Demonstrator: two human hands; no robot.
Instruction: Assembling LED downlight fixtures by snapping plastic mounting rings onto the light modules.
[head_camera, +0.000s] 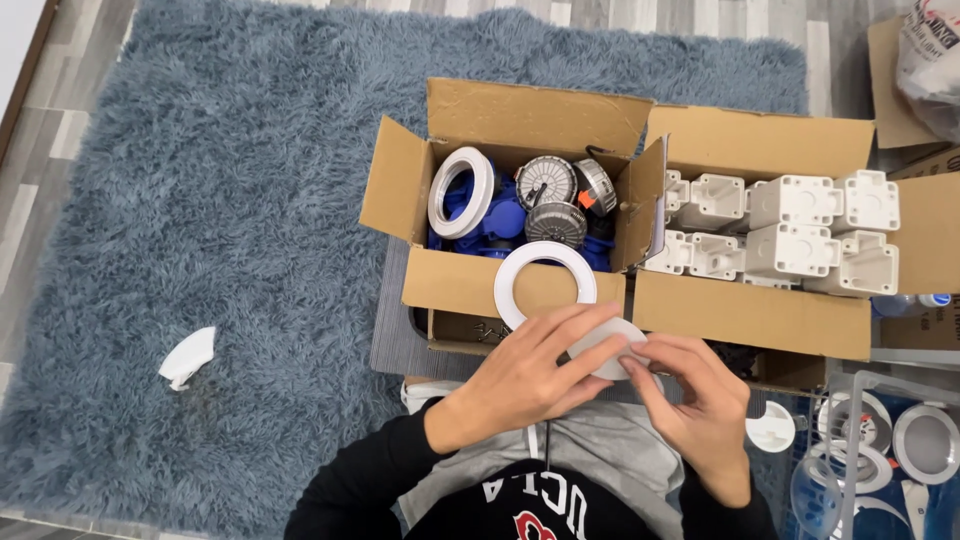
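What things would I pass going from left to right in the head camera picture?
White scrap on the rug → box of round parts → box of white blocks → clear bin of white rings. The hands hold a white disc below the boxes.

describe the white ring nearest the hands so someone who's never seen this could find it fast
Start at the left cardboard box on the blue shag rug, the one holding blue and grey round parts. The white ring lies flat on that box's near front flap, just above the left hand. Unlike the other white ring, which stands tilted inside the box, this one lies outside it with bare cardboard showing through its centre.
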